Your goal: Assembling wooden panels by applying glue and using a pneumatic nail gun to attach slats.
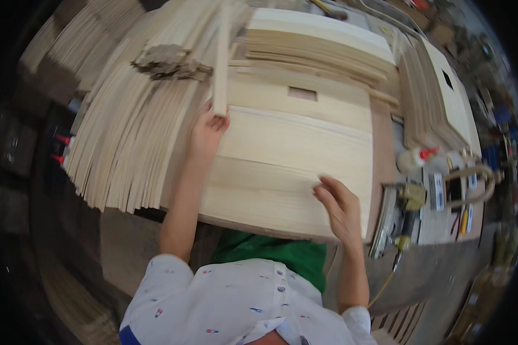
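Observation:
My left hand [209, 133] is closed round the near end of a long, pale wooden strip [220, 69], which points away from me. Under it lies a flat wooden panel [288, 164] made of several boards, with a small rectangular slot [303, 94] near its far edge. Over the panel's right part is my right hand [341, 208], its thumb and fingers slightly bent and apart, with nothing seen between them. Many similar strips [129, 144] lie side by side to the left of the panel.
On the strips rests a clump of ragged brown pieces [170, 62]. Wooden boards are stacked beyond the panel [316, 43] and at right [434, 98]. Also at right are a white bottle with a red cap [411, 160] and a nail gun [411, 198] with a yellow hose. A hammer [331, 10] lies far off.

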A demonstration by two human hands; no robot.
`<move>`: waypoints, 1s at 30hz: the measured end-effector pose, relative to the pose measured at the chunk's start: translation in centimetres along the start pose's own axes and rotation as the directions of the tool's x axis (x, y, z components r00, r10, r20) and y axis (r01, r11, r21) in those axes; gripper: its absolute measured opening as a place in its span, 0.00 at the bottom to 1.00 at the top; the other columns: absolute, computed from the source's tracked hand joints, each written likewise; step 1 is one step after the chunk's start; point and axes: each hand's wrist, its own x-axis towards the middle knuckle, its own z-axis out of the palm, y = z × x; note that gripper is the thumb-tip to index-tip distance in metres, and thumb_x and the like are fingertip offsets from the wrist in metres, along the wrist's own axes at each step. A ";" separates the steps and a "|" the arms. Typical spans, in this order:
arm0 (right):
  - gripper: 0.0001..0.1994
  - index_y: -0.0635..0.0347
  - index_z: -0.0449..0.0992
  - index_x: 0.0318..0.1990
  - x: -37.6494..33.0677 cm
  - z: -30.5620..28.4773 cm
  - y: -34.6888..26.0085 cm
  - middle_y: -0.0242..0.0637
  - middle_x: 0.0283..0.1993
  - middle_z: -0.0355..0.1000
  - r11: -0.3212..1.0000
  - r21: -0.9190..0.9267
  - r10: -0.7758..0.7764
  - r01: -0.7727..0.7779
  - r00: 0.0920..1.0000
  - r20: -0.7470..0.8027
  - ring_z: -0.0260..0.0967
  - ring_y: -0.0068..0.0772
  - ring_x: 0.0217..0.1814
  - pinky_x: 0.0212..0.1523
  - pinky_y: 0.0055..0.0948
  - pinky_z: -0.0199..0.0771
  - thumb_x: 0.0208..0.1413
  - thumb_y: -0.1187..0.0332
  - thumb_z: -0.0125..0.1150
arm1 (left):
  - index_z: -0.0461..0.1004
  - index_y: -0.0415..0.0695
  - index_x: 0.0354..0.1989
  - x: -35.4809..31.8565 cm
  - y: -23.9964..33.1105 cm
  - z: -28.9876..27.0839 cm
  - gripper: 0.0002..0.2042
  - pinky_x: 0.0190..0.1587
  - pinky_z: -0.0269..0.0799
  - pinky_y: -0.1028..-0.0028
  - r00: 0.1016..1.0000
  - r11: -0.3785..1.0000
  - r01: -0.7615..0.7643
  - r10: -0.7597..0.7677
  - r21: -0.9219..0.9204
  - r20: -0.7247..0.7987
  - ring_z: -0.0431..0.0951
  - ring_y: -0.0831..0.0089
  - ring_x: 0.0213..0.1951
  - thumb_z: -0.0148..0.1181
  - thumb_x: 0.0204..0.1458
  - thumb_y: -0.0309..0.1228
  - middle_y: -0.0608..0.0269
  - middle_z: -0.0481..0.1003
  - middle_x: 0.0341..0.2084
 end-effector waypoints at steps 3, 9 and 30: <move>0.18 0.71 0.69 0.55 1.2 2.8 -2.2 0.47 0.42 0.75 0.984 -0.057 -0.168 0.170 0.985 0.045 0.75 0.33 0.42 0.46 0.29 0.74 0.60 0.70 0.59 | 0.57 0.39 0.64 -9.8 -2.2 4.4 0.24 0.55 0.68 0.67 0.996 0.996 0.084 -0.083 0.026 -0.017 0.72 0.66 0.52 0.48 0.57 0.24 0.52 0.71 0.50; 0.29 0.71 0.60 0.63 0.0 2.4 0.1 0.50 0.45 0.74 0.992 -0.038 -0.120 0.116 0.986 -0.118 0.74 0.35 0.42 0.43 0.30 0.75 0.57 0.69 0.62 | 0.55 0.39 0.65 -20.6 -9.6 9.3 0.24 0.60 0.66 0.63 0.886 0.918 0.396 -0.387 0.016 0.257 0.70 0.67 0.57 0.42 0.59 0.20 0.52 0.69 0.56; 0.27 0.74 0.67 0.57 -3.6 -10.3 5.9 0.56 0.54 0.66 0.738 -0.626 -0.046 -0.252 0.907 -0.420 0.65 0.54 0.57 0.58 0.41 0.65 0.49 0.68 0.58 | 0.72 0.38 0.52 -18.4 -12.1 11.5 0.15 0.53 0.70 0.72 0.731 0.657 0.094 -0.556 0.748 0.396 0.73 0.72 0.50 0.50 0.57 0.21 0.59 0.72 0.51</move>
